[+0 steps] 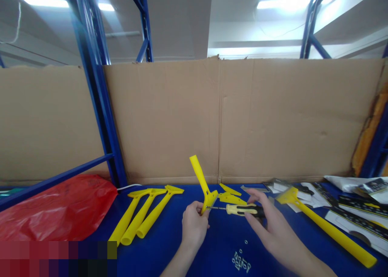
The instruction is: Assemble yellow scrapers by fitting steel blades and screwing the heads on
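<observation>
- A left hand [194,224] grips a yellow scraper [199,174], handle up, at the blue bench [221,238] — fingers hide part of its head.
- A right hand [273,220] loosely pinches a screwdriver [235,210]; tip contact is hard to make out.
- Blocky pixels and the frame's edge cut off a red bag [60,208].
- Bench shows between the left hand and three scrapers [139,216].
- Cardboard [169,119] stands behind, under ceiling lights [285,4].

Three scrapers [140,217] lower left; one scraper [203,184] in your left hand [194,224], screwdriver [238,210] to its right; hardware [239,262] below; cardboard [178,119] behind.
</observation>
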The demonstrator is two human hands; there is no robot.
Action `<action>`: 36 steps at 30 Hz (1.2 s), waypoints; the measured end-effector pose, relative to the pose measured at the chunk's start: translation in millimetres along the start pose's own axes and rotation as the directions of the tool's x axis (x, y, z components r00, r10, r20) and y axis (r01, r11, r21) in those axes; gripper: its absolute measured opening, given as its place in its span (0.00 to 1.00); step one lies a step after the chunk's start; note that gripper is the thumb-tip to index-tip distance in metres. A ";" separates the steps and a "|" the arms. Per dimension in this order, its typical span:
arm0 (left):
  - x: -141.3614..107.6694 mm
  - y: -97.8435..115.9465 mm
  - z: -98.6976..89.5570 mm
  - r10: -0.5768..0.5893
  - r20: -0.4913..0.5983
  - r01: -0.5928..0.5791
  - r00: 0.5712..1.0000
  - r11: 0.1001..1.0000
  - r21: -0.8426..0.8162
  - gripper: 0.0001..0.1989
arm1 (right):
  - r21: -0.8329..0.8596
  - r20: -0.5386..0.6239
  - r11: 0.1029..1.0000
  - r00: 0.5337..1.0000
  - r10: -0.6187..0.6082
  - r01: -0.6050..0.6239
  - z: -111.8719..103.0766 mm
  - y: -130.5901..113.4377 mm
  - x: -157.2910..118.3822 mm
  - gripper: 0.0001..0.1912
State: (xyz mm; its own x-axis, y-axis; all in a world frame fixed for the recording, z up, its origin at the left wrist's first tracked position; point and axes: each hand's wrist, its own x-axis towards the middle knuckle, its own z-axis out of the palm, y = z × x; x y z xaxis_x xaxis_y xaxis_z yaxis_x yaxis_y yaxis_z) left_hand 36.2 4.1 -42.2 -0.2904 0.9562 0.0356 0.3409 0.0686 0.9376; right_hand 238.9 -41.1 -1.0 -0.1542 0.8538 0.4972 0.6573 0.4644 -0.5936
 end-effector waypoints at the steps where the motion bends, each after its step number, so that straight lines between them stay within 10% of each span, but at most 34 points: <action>1: 0.4 -0.4 0.0 -0.003 0.001 0.003 1.000 1.000 -0.001 0.02 | 0.001 -0.002 1.000 1.000 -0.015 0.015 1.0 1.1 -1.0 0.20; 36: -0.9 1.9 -0.9 -0.015 -0.013 0.014 1.000 0.999 -0.037 0.01 | 0.006 0.032 0.999 0.999 -0.036 0.035 0.6 2.5 -2.5 0.18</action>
State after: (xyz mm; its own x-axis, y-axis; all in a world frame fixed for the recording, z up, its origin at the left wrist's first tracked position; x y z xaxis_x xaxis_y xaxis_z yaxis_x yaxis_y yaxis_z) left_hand 36.3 3.1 -40.2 -0.3066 0.9515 0.0262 0.3035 0.0716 0.9501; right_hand 240.5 -41.9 -4.1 -0.2012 0.8439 0.4973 0.6470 0.4957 -0.5794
